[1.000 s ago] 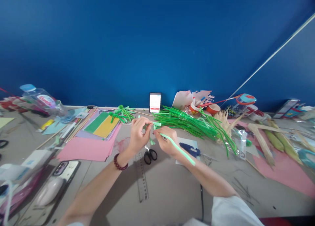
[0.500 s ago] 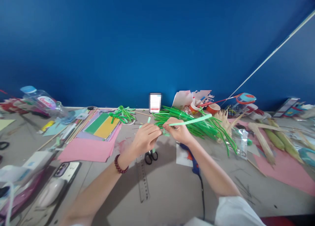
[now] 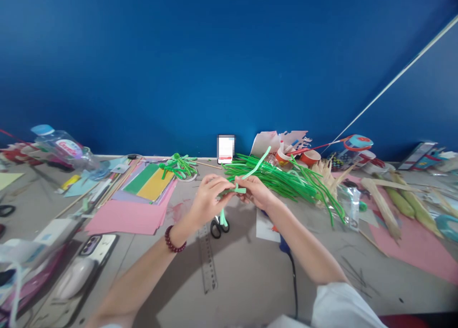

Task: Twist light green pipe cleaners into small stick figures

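Note:
Over the middle of the table, my left hand (image 3: 209, 198) is closed on a folded bundle of light green pipe cleaners (image 3: 240, 190), with loose ends (image 3: 223, 217) hanging below it. Close beside it, my right hand (image 3: 258, 192) pinches one long light green pipe cleaner (image 3: 258, 164), whose free end points up and to the right. Its lower end meets the bundle between my fingertips, where fingers partly hide it. Beneath my hands lie black-handled scissors (image 3: 219, 228) and a clear ruler (image 3: 207, 263).
Green pipe cleaners (image 3: 282, 182) are heaped behind my right hand. A blue glue gun (image 3: 284, 247) lies partly under my right forearm. Coloured sheets (image 3: 132, 217), a phone (image 3: 96, 247) and a plastic bottle (image 3: 64, 144) are at left. Corn husks (image 3: 382, 204) lie at right. A phone (image 3: 225, 149) leans on the blue wall.
The long pipe cleaner has swung from nearly level to steeply upright, with less of it showing beyond my right hand. The folded bundle between my hands is now more exposed.

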Action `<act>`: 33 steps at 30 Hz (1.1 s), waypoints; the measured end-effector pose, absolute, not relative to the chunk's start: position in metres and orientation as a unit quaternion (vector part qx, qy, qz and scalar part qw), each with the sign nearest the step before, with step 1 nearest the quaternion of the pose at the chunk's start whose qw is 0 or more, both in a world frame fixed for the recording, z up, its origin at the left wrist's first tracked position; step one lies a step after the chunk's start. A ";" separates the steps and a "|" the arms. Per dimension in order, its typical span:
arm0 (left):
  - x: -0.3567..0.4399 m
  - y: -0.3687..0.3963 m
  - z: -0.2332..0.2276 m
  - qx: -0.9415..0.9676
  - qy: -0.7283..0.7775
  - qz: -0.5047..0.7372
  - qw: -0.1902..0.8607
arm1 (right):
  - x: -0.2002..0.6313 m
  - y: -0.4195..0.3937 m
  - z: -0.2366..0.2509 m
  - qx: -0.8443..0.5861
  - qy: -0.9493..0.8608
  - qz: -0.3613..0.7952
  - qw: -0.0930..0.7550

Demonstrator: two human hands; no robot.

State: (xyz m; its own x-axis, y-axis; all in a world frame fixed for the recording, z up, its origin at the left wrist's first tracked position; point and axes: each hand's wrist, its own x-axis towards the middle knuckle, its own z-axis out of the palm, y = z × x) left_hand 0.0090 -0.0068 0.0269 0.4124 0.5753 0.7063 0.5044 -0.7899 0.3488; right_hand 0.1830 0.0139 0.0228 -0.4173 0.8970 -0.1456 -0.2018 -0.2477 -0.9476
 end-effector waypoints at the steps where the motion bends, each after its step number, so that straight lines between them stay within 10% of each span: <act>1: 0.009 -0.007 0.027 0.840 0.322 0.435 0.028 | 0.184 0.014 0.023 -0.370 -0.473 0.696 0.394; 12: 0.007 -0.008 0.027 0.767 0.378 0.518 -0.022 | 0.158 0.004 0.005 -0.338 -0.483 0.640 0.493; 22: 0.000 0.004 0.028 0.790 0.408 0.448 0.094 | 0.170 -0.004 0.013 -0.329 -0.825 -0.028 0.459; 33: -0.008 0.004 0.042 0.791 0.416 0.406 0.189 | 0.176 0.002 0.016 -0.355 -0.826 -0.021 0.437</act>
